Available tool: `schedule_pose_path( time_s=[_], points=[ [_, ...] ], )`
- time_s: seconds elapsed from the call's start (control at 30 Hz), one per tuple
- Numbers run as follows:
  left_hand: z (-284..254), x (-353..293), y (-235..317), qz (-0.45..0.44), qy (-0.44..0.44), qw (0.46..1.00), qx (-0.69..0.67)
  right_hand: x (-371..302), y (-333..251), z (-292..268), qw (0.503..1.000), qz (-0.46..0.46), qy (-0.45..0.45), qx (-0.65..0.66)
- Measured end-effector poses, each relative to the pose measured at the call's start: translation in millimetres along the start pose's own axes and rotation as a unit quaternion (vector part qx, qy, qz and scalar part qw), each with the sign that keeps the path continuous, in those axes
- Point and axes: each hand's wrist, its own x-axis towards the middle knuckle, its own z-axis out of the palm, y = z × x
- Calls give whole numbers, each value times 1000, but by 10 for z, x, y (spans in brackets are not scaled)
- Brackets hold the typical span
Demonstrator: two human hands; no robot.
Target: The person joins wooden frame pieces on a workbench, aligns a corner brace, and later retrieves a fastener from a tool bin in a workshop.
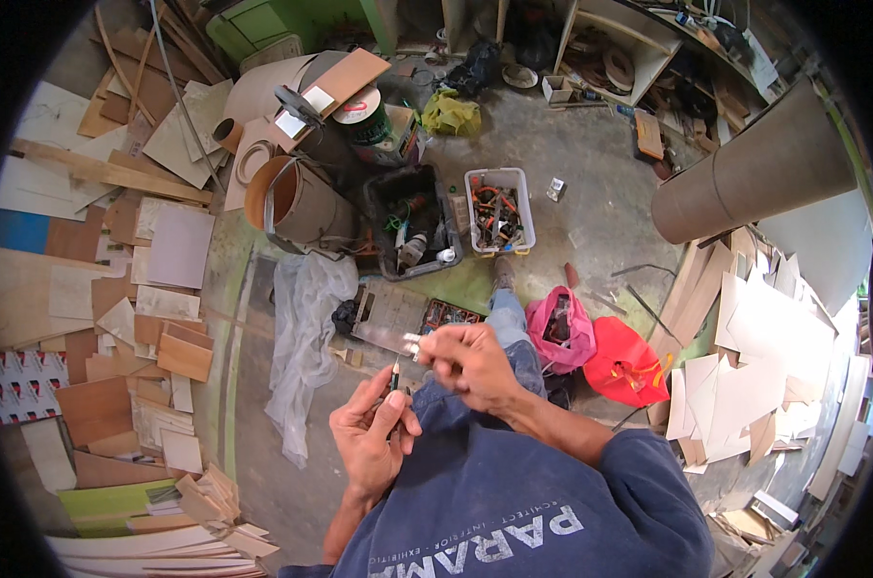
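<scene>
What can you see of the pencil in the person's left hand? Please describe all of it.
The pencil is thin and dark, greenish along its shaft, with a pale sharpened tip that looks like bare wood. It stands almost upright, tip up. The left hand pinches its lower part between thumb and fingers, so the lower end is hidden. The tip sits just below the small light object held by the right hand; whether they touch cannot be told.

Concrete floor [591, 164], wood offcuts [138, 279], plastic sheet [302, 328], black tool crate [410, 220], white basket [497, 209], cardboard tube [754, 178], red bag [624, 363], pink bag [560, 328]
</scene>
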Motion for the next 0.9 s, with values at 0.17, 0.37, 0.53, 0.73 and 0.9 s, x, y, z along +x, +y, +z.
schedule_pose_path(
  time_s=[0.17, 0.37, 0.53, 0.73, 0.9],
  points=[
    [-42, 17, -60, -4, 9, 1000, -5, -15, 78, 52, 997, 37, -41, -58],
    [-130, 97, -166, -29, 63, 998, 2, 639, 230, -699, 982, -35, 173, -74],
    [-254, 201, -345, -57, 110, 992, -17, 1233, 534, -1616, 850, -122, 187, -477],
    [-234, 355, -427, -66, 189, 979, -46, 2095, 311, -2080, 724, -115, 138, -666],
    [-142, 545, -444, -56, 244, 964, -87, 2750, 221, -2111, 723, -185, 149, -648]
  ],
)
